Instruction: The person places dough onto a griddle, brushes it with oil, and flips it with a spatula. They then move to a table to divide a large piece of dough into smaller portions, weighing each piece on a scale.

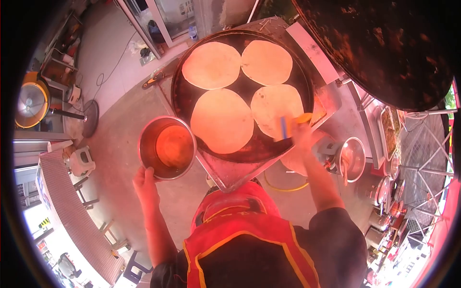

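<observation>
My left hand (146, 185) grips the rim of a metal pot (144, 163) that holds a brownish liquid (174, 149), oil by its look. My right hand (302, 137) is closed on a brush (289, 126) with a yellow handle and a blue band, smeared by motion. The brush is over the lower right flatbread (273, 103), and its bristles are hard to make out. Three more flatbreads, at upper left (212, 66), upper right (267, 62) and lower left (222, 121), lie on the round dark griddle (240, 154).
A big dark round lid (379, 48) is raised at the upper right. Right of me stands a metal bowl (353, 158) with a utensil in it. A yellow fan (33, 103), a white stool (80, 162) and a checked-cloth table (79, 216) are on the left. A yellow hose (283, 188) lies on the floor.
</observation>
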`<state>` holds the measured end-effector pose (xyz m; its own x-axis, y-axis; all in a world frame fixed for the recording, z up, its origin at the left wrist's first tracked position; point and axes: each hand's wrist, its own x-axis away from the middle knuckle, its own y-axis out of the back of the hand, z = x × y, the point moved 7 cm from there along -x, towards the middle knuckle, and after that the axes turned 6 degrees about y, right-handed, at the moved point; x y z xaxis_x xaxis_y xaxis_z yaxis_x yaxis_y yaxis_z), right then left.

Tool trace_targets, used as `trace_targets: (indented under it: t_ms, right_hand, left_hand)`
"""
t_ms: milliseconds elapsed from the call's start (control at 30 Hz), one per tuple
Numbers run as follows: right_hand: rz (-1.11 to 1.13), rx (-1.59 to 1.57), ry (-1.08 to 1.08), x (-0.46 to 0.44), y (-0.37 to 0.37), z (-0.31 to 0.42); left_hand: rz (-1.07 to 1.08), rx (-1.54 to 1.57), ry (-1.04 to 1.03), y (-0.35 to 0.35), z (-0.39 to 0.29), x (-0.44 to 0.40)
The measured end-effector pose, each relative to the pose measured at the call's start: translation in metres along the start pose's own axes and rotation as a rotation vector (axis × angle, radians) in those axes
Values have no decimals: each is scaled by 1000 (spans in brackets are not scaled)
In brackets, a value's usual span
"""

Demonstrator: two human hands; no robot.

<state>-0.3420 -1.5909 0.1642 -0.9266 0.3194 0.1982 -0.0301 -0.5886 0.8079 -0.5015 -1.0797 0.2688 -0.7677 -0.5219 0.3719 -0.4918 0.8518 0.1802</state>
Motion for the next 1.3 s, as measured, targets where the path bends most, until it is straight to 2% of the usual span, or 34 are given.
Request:
trace_targets:
  t_ms: [100,167,267,333,433,533,633,733,833,900,933,967,1033,1133,1200,1300]
  right_hand:
    - [-261,167,207,-31,60,-19]
    - [-234,-125,375,-35,44,-6]
    - [-89,-358,529,-21,-25,42]
    - [-231,114,1004,29,-53,126]
    - [47,-78,769,23,-68,186]
    - [-193,65,975,-16,-73,236]
    - [-207,40,1140,-35,-129,267]
    - [-252,-170,1587,24,-168,309]
    - [301,-295,732,-38,-188,320]
    - [162,-312,620,-124,-184,309]
    - [39,-394,608,-141,-152,314]
    - [42,-323,553,-191,-155,297]
    - [-316,-85,693,-219,-120,310]
    - [-255,91,931,-198,-150,341]
    - [9,-212,1171,-154,-195,353]
    - [-6,-236,1517,-54,-202,388]
  left_hand:
    - [-17,-27,-7,4,2,0]
    - [-22,-23,-3,7,4,0]
    - [-32,-10,5,10,6,-1]
    - [-60,-33,10,14,3,1]
    - [-128,-38,41,17,-2,6]
    - [-161,20,58,21,2,9]
    - [-235,-31,-25,24,-8,15]
    - [-283,7,6,31,-2,16]
    - [-410,19,120,37,0,18]
    - [-407,42,144,43,11,17]
    - [-404,55,156,44,15,16]
    - [-416,64,157,44,16,17]
    - [-438,80,157,45,15,18]
    - [-499,109,158,44,15,18]
    - [-479,118,170,46,22,17]
    - [-513,71,134,39,4,17]
